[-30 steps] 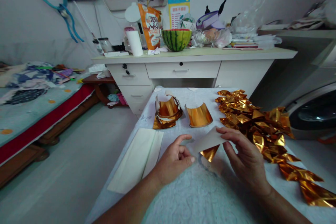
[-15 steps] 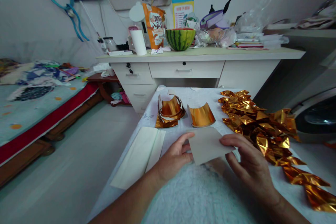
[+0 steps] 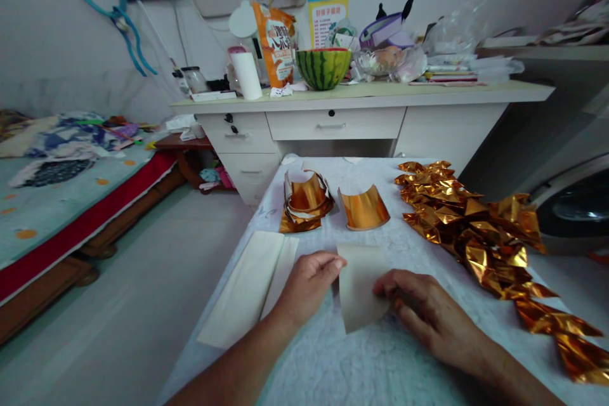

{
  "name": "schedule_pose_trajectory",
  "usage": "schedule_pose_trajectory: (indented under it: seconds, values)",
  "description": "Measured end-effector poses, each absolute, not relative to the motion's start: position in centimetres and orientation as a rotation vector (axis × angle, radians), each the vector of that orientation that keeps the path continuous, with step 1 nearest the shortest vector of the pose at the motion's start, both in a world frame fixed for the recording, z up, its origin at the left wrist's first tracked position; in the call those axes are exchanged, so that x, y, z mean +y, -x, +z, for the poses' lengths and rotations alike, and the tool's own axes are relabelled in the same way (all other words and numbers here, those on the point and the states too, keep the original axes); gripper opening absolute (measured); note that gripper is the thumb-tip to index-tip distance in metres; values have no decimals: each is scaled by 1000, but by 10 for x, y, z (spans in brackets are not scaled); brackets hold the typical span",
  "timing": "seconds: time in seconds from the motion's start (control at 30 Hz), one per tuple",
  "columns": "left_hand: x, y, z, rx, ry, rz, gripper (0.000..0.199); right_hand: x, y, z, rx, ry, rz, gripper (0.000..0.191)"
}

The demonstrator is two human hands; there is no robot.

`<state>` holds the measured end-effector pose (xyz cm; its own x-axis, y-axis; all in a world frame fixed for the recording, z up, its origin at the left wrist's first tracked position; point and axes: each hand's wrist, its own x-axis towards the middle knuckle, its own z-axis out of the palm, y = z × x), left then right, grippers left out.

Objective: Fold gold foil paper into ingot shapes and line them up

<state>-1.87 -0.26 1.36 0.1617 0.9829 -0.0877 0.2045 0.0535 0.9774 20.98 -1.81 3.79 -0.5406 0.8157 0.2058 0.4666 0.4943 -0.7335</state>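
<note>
Between my two hands is a sheet of pale paper (image 3: 360, 285), its plain side facing me. My left hand (image 3: 311, 282) pinches its left edge between thumb and fingers. At the right edge, my right hand (image 3: 423, 307) grips the same sheet with fingers bent. Just beyond it lies a curved gold foil sheet (image 3: 365, 208), and left of that a stack of curled gold foil sheets (image 3: 307, 200). Folded white paper (image 3: 245, 288) rests beside my left forearm. A heap of folded gold foil pieces (image 3: 469, 228) spreads along the right side.
All this lies on a cloth-covered table (image 3: 328, 361). Behind it stands a white desk (image 3: 304, 101) bearing a half watermelon (image 3: 323, 68), an orange pouch (image 3: 276, 44) and plastic bags. A bed (image 3: 61, 203) is to the left, a washing machine (image 3: 571, 203) to the right.
Both hands have come closer together and the right hand has moved left and down. The pale sheet has tilted and now hangs lower, looking narrower. The foil pieces have stayed put.
</note>
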Motion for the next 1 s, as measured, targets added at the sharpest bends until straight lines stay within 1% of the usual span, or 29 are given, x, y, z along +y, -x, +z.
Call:
schedule_pose_trajectory:
  seconds: [0.13, 0.2, 0.27, 0.37, 0.47, 0.53, 0.63, 0.77, 0.9, 1.0]
  values:
    - [-6, 18, 14, 1361, -1659, 823, 11, -18, -210, 37, -2174, 1050, 1014, 12]
    - [-8, 17, 14, 1398, -1744, 759, 10, -18, -210, 33, -2145, 1085, 1043, 11]
    - [-10, 17, 14, 1402, -1802, 691, 12, -17, -209, 28, -2109, 1161, 1052, 11]
    - [-11, 19, 14, 1381, -1909, 652, 22, -14, -203, 21, -2061, 1285, 1009, 13]
    - [-10, 21, 13, 1387, -1978, 708, 31, -10, -198, 18, -2054, 1370, 853, 11]
    - [-9, 23, 14, 1412, -1965, 757, 32, -8, -196, 16, -2051, 1410, 758, 11]
    - [-8, 23, 17, 1418, -1920, 786, 31, -7, -196, 10, -2019, 1465, 691, 16]
    - [-10, 22, 19, 1426, -1800, 822, 35, -6, -196, 1, -1993, 1507, 642, 32]
    - [-11, 19, 13, 1493, -1731, 756, 17, -6, -195, -6, -2008, 1535, 637, 37]
    - [-9, 17, 5, 1556, -1705, 741, 27, -7, -195, -8, -1997, 1565, 612, 39]
